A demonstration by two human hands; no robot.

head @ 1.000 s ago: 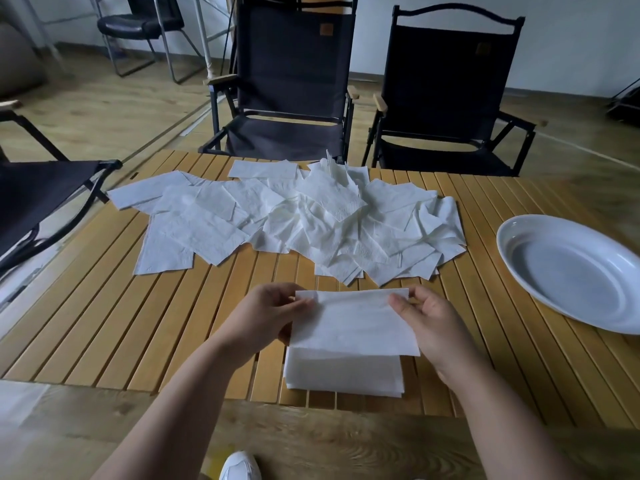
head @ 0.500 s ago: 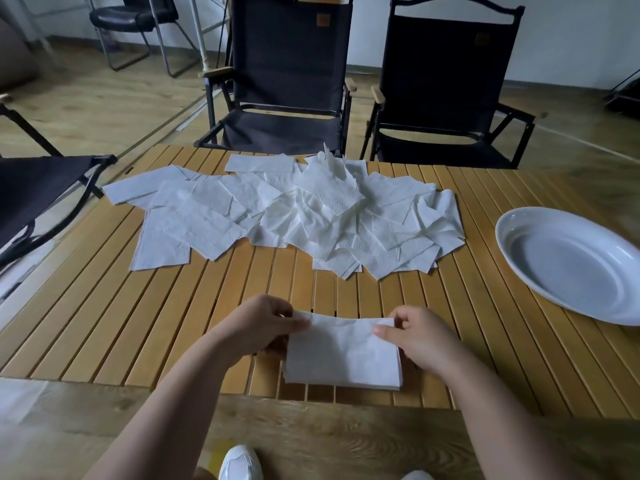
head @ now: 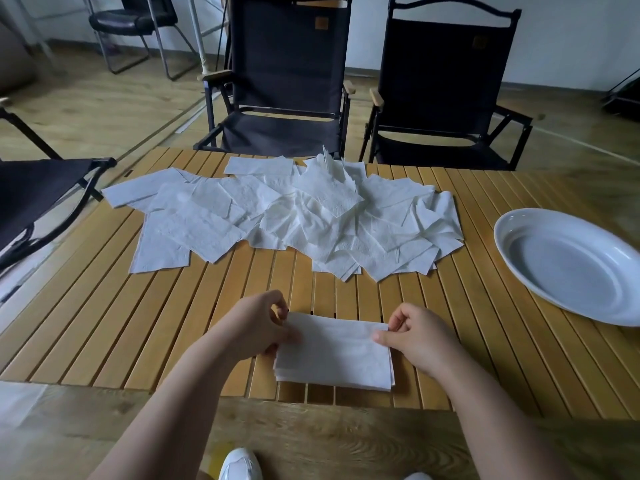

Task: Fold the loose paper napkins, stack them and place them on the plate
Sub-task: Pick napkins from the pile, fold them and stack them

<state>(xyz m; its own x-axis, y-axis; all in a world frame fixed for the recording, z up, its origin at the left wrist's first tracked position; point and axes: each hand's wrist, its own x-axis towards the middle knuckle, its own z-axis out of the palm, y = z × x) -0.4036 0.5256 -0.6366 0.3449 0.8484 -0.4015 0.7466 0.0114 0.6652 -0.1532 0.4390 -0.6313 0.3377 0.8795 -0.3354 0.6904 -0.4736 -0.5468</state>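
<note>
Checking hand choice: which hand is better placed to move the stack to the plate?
Likely the right hand: it pinches the right edge of the folded stack, and the plate lies on that side. The left hand holds the opposite edge.

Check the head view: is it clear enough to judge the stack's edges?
Head view: soft even light, no harsh glare on the plate; napkin stack layers show at its near edge; loose napkins wash out; wide-angle lens bows the table slats.

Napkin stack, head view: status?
Left hand and right hand pinch far corners of folded stack. Plate right, not yet loaded. Loose pile beyond, nothing blocking.
</note>
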